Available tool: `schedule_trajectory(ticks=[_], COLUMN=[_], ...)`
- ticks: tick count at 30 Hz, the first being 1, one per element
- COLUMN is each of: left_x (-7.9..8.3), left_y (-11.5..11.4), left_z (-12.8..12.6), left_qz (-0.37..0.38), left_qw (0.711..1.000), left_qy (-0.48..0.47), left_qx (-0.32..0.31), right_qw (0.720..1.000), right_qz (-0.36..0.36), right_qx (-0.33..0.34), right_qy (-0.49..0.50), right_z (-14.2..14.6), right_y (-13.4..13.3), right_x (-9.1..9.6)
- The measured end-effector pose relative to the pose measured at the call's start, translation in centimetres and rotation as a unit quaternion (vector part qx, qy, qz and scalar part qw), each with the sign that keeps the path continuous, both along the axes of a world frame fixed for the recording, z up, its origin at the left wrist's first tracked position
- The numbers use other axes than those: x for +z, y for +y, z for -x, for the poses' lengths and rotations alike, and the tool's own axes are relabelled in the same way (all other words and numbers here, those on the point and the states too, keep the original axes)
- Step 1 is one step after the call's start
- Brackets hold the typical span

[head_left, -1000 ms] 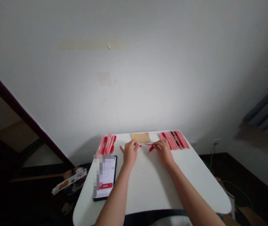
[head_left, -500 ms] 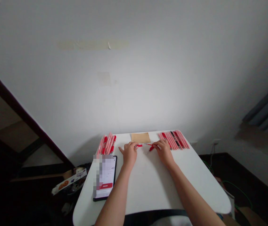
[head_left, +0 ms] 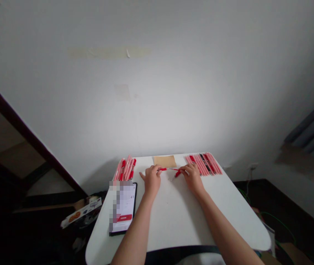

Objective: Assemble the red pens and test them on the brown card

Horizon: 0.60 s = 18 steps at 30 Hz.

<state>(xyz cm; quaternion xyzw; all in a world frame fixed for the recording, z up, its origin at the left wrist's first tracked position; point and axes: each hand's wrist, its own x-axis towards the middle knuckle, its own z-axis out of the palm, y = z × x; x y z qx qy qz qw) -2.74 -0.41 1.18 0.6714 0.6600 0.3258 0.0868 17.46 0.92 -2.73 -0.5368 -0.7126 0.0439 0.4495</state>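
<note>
My left hand point(head_left: 151, 179) rests on the white table point(head_left: 179, 217) with its fingers pinched on a small red pen piece point(head_left: 162, 169). My right hand point(head_left: 192, 176) is closed on a thin red pen part point(head_left: 176, 172) whose tip points toward the left hand. The two red pieces nearly meet between my hands. A row of pink and red pens point(head_left: 204, 163) lies just right of my right hand. Another bundle of pink and red pens point(head_left: 125, 169) lies left of my left hand.
A phone point(head_left: 123, 207) with a lit screen lies at the table's left edge. A brown paper square point(head_left: 164, 161) sits at the far edge by the white wall. Boxes and clutter are on the dark floor to the left, cables to the right.
My left hand has shifted slightly toward the right hand, so the two red pen pieces are closer together. The right hand stays almost where it was.
</note>
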Motion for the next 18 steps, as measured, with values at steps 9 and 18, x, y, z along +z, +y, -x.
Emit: schedule_trajectory(ticks=[9, 18], left_x=[0.20, 0.42], left_y=[-0.22, -0.49], left_z=[-0.21, -0.67], left_qz=[0.005, 0.003], left_qw=[1.000, 0.999], left_qy=[0.013, 0.031], left_qx=[-0.008, -0.021], right_qw=[1.000, 1.000], right_qz=[-0.007, -0.009], right_qx=[0.002, 0.010], right_qy=[-0.003, -0.008], right_z=[0.09, 0.39], right_y=[0.20, -0.18], right_x=[-0.38, 0.08])
